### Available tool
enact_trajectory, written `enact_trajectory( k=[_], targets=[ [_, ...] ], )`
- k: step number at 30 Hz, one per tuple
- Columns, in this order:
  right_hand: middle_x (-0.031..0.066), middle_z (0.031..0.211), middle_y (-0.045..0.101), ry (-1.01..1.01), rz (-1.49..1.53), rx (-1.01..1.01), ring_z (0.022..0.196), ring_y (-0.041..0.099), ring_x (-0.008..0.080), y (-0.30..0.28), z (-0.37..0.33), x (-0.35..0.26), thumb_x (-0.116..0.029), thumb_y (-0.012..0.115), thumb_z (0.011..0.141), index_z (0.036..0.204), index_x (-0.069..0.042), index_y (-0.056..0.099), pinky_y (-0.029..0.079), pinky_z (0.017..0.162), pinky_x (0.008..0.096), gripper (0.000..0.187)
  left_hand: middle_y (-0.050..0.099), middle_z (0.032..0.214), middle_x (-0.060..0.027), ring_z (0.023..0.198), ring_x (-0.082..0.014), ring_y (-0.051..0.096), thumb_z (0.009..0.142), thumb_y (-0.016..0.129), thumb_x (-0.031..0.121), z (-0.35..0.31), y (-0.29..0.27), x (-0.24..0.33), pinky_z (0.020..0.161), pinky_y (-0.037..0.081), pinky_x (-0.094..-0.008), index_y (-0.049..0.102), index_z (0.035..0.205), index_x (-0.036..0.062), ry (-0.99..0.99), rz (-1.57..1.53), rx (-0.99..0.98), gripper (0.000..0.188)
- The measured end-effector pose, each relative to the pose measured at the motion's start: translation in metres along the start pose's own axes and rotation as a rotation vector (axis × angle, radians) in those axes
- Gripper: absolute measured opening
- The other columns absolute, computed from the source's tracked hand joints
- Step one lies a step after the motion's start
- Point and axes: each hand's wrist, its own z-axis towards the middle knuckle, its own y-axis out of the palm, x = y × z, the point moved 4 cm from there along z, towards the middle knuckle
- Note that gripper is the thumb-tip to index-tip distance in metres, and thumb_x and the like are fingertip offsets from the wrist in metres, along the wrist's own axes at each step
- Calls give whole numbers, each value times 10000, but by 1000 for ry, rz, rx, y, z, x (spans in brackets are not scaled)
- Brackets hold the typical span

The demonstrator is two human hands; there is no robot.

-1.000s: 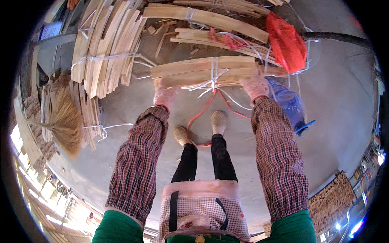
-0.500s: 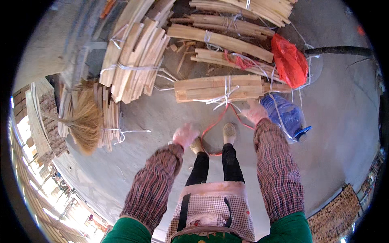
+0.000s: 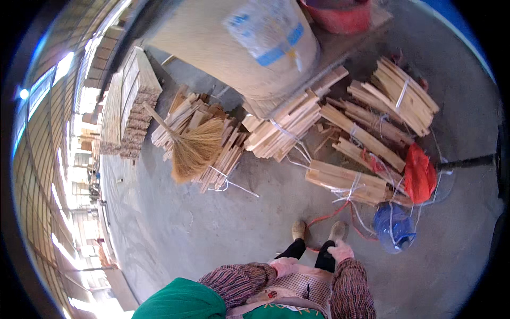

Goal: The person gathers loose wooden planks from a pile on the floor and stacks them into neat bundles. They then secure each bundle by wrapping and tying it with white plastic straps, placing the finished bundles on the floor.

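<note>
My left hand (image 3: 286,266), in a pale pinkish glove, is low against the checked apron (image 3: 305,284); its fingers are hidden or too blurred to read. My right hand (image 3: 341,250), gloved alike, hangs beside my right knee with its fingers curled in and nothing visible in them. Beyond my feet lies a bundle of wooden slats (image 3: 340,178) tied with white string, apart from both hands. A red cord (image 3: 325,217) trails from it around my shoes. Just right of it lies a large blue plastic water bottle (image 3: 392,226), below a red plastic bag (image 3: 419,173).
More tied slat bundles (image 3: 406,95) lie at the far right, others (image 3: 287,130) at the middle. A straw broom (image 3: 197,151) rests on a left-hand slat pile (image 3: 226,159). A big pale sack (image 3: 265,53) and a red tub (image 3: 342,16) stand behind. Stacked boards (image 3: 130,106) stand far left.
The view has swung left and up, bringing the sack, tub and stacked boards into sight. Both hands have drawn back toward my body, the right one away from the near slat bundle.
</note>
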Motion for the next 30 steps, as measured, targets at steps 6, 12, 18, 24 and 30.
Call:
enact_trajectory(
  k=[6, 12, 18, 24, 30],
  targets=[
    [303, 1303, 625, -32, -51, 133, 1261, 577, 422, -47, -69, -3, -423, 675, 778, 1356, -41, 602, 455, 1079, 471, 697, 719, 1155, -178, 1125, -312, 668, 957, 583, 340, -61, -23, 66, 963, 496, -397, 682, 1207, 23, 151, -76, 48, 416],
    [275, 1289, 635, -20, -239, 123, 1247, 587, 409, -48, -139, 3, -404, 662, 801, 1299, -52, 637, 465, 1063, 468, 610, 730, 1087, -138, 1003, -252, 691, 987, 550, 394, -51, 36, -35, 881, 543, -378, 686, 1217, 60, 364, -196, 245, 428],
    [247, 1276, 646, 129, -457, 48, 1233, 597, 396, -3, -195, -3, -385, 649, 824, 1241, -62, 671, 475, 1048, 465, 528, 699, 960, -89, 816, -212, 703, 936, 627, 400, -175, -55, -83, 667, 595, -384, 673, 1268, 117, -14, -850, 35, 438],
    [218, 1263, 656, -31, -820, -116, 1220, 607, 382, 70, -189, -116, -366, 635, 847, 1184, -73, 706, 485, 1033, 462, 453, 698, 886, -72, 744, -216, 697, 926, 625, 280, -205, -55, -299, 652, 593, -364, 657, 1296, 103, 20, -1143, 437, 411],
    [190, 1250, 666, -374, -1221, -90, 1206, 617, 369, 132, -165, -324, -347, 622, 870, 1127, -83, 741, 495, 1017, 459, 387, 701, 856, -94, 657, -222, 677, 925, 638, 197, -311, -58, -458, 576, 585, -366, 592, 1378, 77, 5, -1063, 723, 471]
  ],
)
